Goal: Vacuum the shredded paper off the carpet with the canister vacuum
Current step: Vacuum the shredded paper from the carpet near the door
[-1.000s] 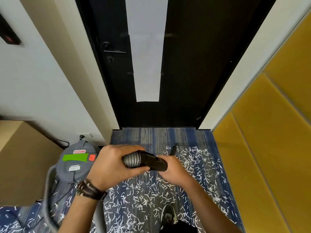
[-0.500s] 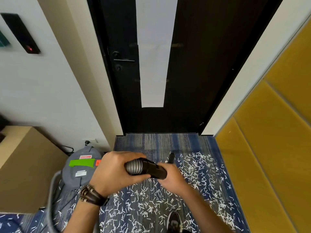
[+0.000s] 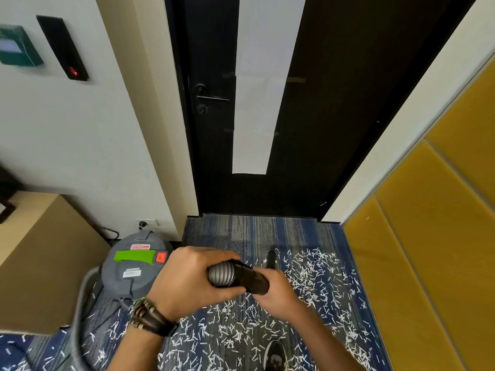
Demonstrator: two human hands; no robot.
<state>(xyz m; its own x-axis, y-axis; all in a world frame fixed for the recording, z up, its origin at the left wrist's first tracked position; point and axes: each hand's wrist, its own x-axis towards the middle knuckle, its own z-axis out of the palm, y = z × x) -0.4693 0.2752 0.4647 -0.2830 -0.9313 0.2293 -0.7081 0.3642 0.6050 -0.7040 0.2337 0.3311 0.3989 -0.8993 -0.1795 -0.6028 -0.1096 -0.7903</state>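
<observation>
Both hands grip: my left hand (image 3: 187, 282) wraps the ribbed hose (image 3: 221, 274), my right hand (image 3: 276, 290) its black wand (image 3: 251, 278). Shredded paper (image 3: 308, 277) covers the carpet (image 3: 241, 231) toward its right edge; I'd sweep slowly, nozzle low.

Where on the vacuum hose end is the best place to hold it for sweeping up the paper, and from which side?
Grip the vacuum hose end at the join of ribbed grey hose and rigid black cuff, from above. It lies roughly level across the body; the ribs resist slipping and the stiff cuff steers the nozzle. The left hand wraps the ribs and the right hand holds the cuff, over the shredded paper.
</observation>
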